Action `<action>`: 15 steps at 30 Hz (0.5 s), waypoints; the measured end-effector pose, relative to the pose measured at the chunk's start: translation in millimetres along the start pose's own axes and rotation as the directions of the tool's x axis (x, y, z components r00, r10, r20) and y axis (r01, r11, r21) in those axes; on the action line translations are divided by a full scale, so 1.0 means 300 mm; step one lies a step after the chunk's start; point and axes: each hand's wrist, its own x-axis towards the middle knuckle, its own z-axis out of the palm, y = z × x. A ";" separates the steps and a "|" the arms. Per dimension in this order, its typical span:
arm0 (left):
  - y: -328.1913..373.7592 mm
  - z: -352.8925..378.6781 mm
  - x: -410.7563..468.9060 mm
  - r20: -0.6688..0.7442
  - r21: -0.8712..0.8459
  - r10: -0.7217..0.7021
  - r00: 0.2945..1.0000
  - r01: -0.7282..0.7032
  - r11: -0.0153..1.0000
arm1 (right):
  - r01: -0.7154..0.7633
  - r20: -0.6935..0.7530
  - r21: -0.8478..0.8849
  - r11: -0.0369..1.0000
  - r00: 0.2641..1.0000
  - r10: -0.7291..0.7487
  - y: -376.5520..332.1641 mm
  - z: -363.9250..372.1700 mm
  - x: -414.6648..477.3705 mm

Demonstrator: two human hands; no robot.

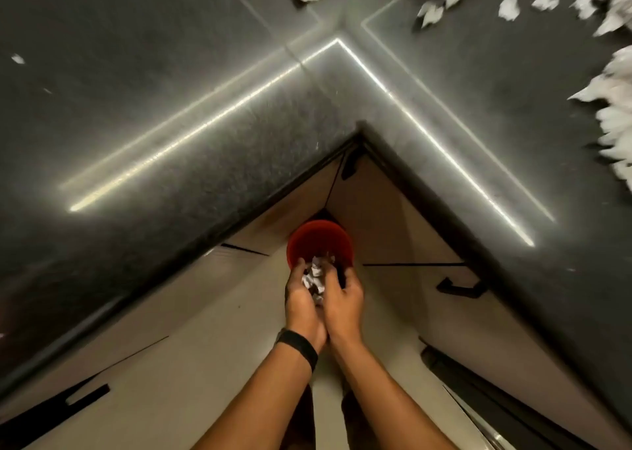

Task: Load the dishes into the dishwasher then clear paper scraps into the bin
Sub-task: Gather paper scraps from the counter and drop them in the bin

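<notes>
Starting at the far left, I see one small scrap (17, 59) alone on the dark counter (171, 107), well apart from the rest. The counter makes an inner corner, and its two edges run outward from it, so the floor between them is a wedge, narrow at the corner. I hold my hands low in this wedge. My left hand (302, 301), with a black band (297, 345) on the wrist, is cupped with curled fingers and grasps crumpled scraps (314, 278). The red bin (319, 236) stands on the floor in the corner, just under the fingertips, so I judge the paper should drop inside its rim. My right hand (343, 299) presses against the left one and grasps the same bunch, I think so that nothing falls between them. Further right a black handle (461, 287) sticks out from the cabinet, clear of my arm. A pile (612, 107) of torn paper lies on the counter at the far right, well apart from the bin.
</notes>
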 end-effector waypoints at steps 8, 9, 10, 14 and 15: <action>-0.119 -0.062 0.512 0.090 -0.116 -0.022 0.996 0.032 0.993 | -0.108 0.011 0.000 0.994 0.994 0.108 0.331 0.085 0.412; -0.138 -0.073 0.557 0.084 -0.090 -0.010 0.996 0.018 0.996 | -0.136 0.014 0.004 0.991 0.991 0.136 0.363 0.085 0.446; -0.155 -0.081 0.594 0.082 -0.065 -0.005 0.997 0.010 0.998 | -0.164 0.014 0.022 0.986 0.986 0.164 0.390 0.082 0.475; -0.205 -0.107 0.678 0.063 -0.036 0.016 0.998 -0.014 0.999 | -0.268 0.006 0.042 0.962 0.963 0.268 0.461 0.070 0.538; -0.207 -0.108 0.678 0.059 -0.042 0.015 0.998 -0.012 0.999 | -0.312 0.007 0.083 0.947 0.950 0.312 0.471 0.066 0.543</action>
